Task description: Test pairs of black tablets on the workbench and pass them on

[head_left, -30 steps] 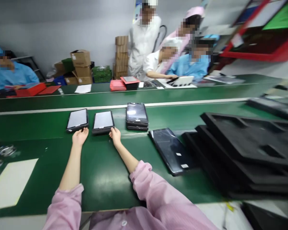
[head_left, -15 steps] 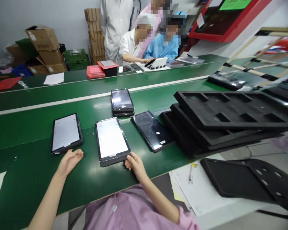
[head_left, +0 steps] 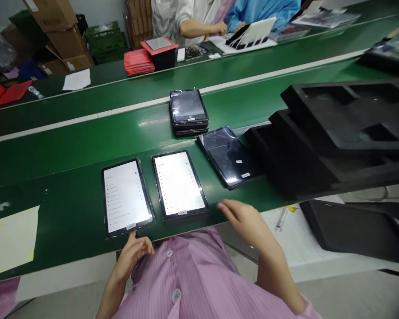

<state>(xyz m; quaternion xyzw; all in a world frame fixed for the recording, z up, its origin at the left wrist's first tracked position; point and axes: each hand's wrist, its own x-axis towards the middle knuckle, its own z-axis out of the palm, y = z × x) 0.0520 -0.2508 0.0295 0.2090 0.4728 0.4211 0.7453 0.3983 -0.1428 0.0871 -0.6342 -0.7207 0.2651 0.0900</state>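
The loosely curled left hand [head_left: 134, 254] put one fingertip to a black-framed, white-screened rectangular tablet [head_left: 126, 197]. The right hand [head_left: 248, 221], half open, held nothing.

Tablet screens [head_left: 179, 184]: text illegible (too small) | tablet labels [head_left: 182, 213]: illegible

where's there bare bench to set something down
Bare bench lies between the paper sheet and the left lit tablet; more lies left of the tablet stack, nearer than the white strip. Crowded: the right, where black trays pile beside the dark tablet.
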